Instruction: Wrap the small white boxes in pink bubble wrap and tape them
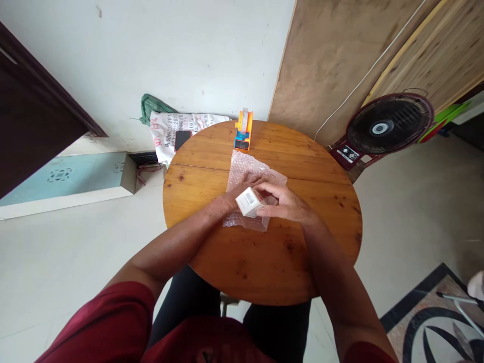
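Note:
A small white box [248, 201] with a barcode on its end is tilted above the middle of the table. My right hand [285, 202] grips it between the thumb and the fingers. Beneath lies a sheet of clear bubble wrap [242, 169], spread on the wood. Pressed flat against that sheet, my left hand [241, 187] has its fingers stretched out to the right. The box and my right fingers hide part of the left hand.
An orange and blue tape dispenser [244, 132] stands at the far edge of the round wooden table [245, 272]. A dark fan [381, 126] is on the right. Printed white sacking [166, 132] and a green bag [156, 107] lie by the wall.

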### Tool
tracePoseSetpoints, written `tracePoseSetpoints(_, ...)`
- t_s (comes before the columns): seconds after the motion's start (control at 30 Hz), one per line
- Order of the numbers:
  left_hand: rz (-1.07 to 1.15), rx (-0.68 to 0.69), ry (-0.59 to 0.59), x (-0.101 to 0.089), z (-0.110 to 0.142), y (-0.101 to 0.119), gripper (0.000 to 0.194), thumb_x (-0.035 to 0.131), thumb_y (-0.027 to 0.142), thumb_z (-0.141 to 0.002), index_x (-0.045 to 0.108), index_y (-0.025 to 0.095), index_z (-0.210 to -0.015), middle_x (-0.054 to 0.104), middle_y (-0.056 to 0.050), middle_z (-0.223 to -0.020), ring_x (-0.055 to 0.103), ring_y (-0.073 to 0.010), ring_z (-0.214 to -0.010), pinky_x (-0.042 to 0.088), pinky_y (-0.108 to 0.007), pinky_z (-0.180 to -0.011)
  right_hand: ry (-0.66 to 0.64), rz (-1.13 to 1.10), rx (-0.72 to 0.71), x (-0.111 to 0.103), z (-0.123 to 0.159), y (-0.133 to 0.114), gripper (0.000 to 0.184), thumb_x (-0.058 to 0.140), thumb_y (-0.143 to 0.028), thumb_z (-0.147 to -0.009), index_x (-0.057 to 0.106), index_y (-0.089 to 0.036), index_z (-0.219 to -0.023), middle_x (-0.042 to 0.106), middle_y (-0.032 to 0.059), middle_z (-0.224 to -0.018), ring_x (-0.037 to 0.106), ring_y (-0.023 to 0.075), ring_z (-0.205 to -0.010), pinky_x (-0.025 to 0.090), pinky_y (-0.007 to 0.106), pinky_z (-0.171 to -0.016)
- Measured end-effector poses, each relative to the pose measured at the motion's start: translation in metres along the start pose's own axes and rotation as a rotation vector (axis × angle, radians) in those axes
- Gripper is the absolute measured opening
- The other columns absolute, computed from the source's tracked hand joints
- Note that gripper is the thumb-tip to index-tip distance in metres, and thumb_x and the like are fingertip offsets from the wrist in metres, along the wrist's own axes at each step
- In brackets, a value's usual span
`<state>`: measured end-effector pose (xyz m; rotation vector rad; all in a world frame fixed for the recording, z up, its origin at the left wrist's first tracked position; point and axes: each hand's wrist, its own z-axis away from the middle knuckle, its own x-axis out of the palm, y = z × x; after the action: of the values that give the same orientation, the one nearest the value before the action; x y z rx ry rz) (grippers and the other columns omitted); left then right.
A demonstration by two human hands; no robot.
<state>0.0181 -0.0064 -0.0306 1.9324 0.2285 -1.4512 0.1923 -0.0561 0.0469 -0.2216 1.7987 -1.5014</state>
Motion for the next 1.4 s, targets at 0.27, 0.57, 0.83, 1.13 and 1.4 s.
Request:
tracePoseSetpoints(0.27, 0.08, -0.054, -0.189, -0.023, -0.002, -0.002, 0.074, 0.06, 0.04, -0.085, 0.04, 0.019, -0.154, 0.031, -0.014, -0.166, 0.019, -0.0333, -0.156, 0.005, -0.059, -0.127, 0.041, -0.063, 0.215, -0.027, 0.02, 0.03, 0.041, 0.07, -0.043, -0.083, 0.064, -0.019, -0.115, 0.07, 0.0043, -0.11, 0.066, 0.0224, -0.102, 0.054, 0.035, -0.088)
tracePoseSetpoints(0.57, 0.683, -0.135, -0.009, -0.026, -0.002, -0.021, 0.059, 0.044, 0.041, -0.095, 0.047, 0.012, -0.146, 0.056, -0.014, -0.148, 0.055, -0.0281, -0.135, 0.043, -0.042, -0.115, 0.19, 0.218, 0.209, -0.018, 0.013, 0.045, 0.034, 0.072, -0.045, -0.078, 0.064, -0.021, -0.102, 0.069, 0.0005, -0.091, 0.064, 0.0184, -0.078, 0.052, 0.032, -0.072)
tracePoseSetpoints(0.83, 0.662, -0.146, 0.005, -0.022, -0.005, -0.024, 0.048, 0.041, 0.031, -0.093, 0.057, 0.01, -0.134, 0.062, -0.015, -0.141, 0.059, -0.0272, -0.131, 0.045, -0.043, -0.114, 0.183, 0.426, 0.217, -0.01, 0.009, 0.05, 0.067, 0.075, -0.037, -0.075, 0.054, -0.027, -0.137, 0.069, 0.0053, -0.126, 0.067, 0.024, -0.104, 0.052, 0.038, -0.09)
tracePoseSetpoints(1.13, 0.736, -0.139, 0.061, -0.02, -0.007, -0.027, 0.055, 0.045, 0.027, -0.09, 0.053, 0.008, -0.14, 0.06, -0.019, -0.143, 0.056, -0.0275, -0.136, 0.042, -0.046, -0.117, 0.165, 0.49, 0.234, -0.01, 0.009, 0.045, 0.04, 0.065, -0.031, -0.082, 0.062, -0.026, -0.121, 0.075, 0.0019, -0.105, 0.068, 0.0216, -0.089, 0.052, 0.033, -0.08)
tracePoseSetpoints(1.4, 0.784, -0.141, 0.055, -0.021, -0.007, -0.023, 0.051, 0.046, 0.036, -0.095, 0.055, 0.014, -0.14, 0.063, -0.013, -0.141, 0.056, -0.0267, -0.135, 0.044, -0.046, -0.115, 0.187, 0.473, 0.19, -0.009, 0.006, 0.053, 0.047, 0.065, -0.032, -0.081, 0.061, -0.027, -0.128, 0.072, 0.0029, -0.121, 0.068, 0.0242, -0.103, 0.052, 0.036, -0.089)
